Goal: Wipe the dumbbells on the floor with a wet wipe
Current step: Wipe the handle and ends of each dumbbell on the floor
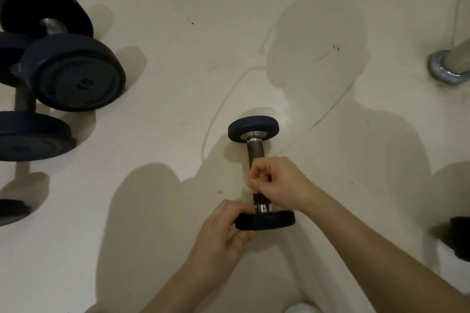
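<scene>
A small dumbbell (256, 152) with dark round ends and a metal handle lies on the pale floor in the middle of the head view, pointing away from me. My right hand (276, 180) is curled round the middle of its handle; a sliver of white, perhaps the wet wipe, shows at the fingers' left edge. My left hand (223, 229) grips the left rim of the dumbbell's near end plate (274, 221). The far plate (253, 128) rests on the floor.
Two or three larger dark dumbbells (73, 76) lie at the left edge. A metal post with a round base (447, 68) stands at the far right. A dark object (457, 239) sits at the right edge. Shadows fall across the floor.
</scene>
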Tool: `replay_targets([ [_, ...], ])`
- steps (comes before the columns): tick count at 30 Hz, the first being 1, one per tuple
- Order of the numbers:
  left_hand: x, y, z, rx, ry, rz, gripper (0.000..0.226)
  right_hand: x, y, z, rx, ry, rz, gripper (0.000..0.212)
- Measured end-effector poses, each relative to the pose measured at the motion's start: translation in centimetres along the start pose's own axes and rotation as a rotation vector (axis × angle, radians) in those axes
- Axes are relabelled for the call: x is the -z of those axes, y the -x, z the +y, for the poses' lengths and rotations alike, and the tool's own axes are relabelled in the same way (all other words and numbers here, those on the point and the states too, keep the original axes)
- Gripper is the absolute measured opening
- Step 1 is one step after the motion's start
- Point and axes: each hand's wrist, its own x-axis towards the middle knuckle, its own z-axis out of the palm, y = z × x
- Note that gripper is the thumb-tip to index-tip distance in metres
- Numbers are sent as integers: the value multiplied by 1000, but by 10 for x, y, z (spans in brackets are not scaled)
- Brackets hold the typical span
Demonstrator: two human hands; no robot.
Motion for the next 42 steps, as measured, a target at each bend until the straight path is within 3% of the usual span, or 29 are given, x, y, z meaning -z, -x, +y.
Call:
replay_targets([
  [2,3,-1,-4,-47,-132,3,38,-1,7,1,45,89,-111,22],
  [7,8,-7,5,-83,-325,-23,28,11,-44,-7,111,59,325,8],
  [9,13,-4,6,-66,-362,-47,27,5,-32,0,90,-7,242,9],
  [12,21,-2,5,-70,-469,-65,32,-6,13,0,36,-74,-113,16],
  [13,22,-1,3,-64,-510,-70,36,-9,14,-1,40,-60,-160,18],
  [14,22,1,1,-38,-543,-80,38,-8,6,-5,56,-30,-128,19],
  [17,25,3,0,133,-615,-127,33,-7,-36,-15,137,15,198,11],
  [19,31,3,2,179,-669,-165,22,-12,-43,-15,156,-53,208,11],
  [21,38,3,6,152,-660,-123,16,-18,-20,-13,81,-132,-20,15],
  [23,40,4,11,141,-607,-116,35,-19,2,-13,23,-159,-294,17],
  [24,40,6,14,150,-582,-131,46,-17,2,-14,32,-132,-345,16],
  [25,38,7,18,144,-591,-147,49,-15,-6,-14,49,-97,-312,14],
  [28,31,8,23,92,-706,-102,33,-14,-40,-22,85,-67,6,14],
  [32,34,14,19,144,-659,-17,20,-45,-32,-19,313,126,279,10],
  [36,40,17,1,139,-562,11,41,-36,-18,-18,304,0,57,17],
  [38,42,19,-5,102,-498,25,43,-34,-14,-21,347,192,-71,17],
  [40,43,19,-7,76,-432,31,42,-37,-13,-24,418,327,-83,10],
  [42,44,16,-9,46,-354,24,38,-35,-19,-24,498,308,-43,3],
])
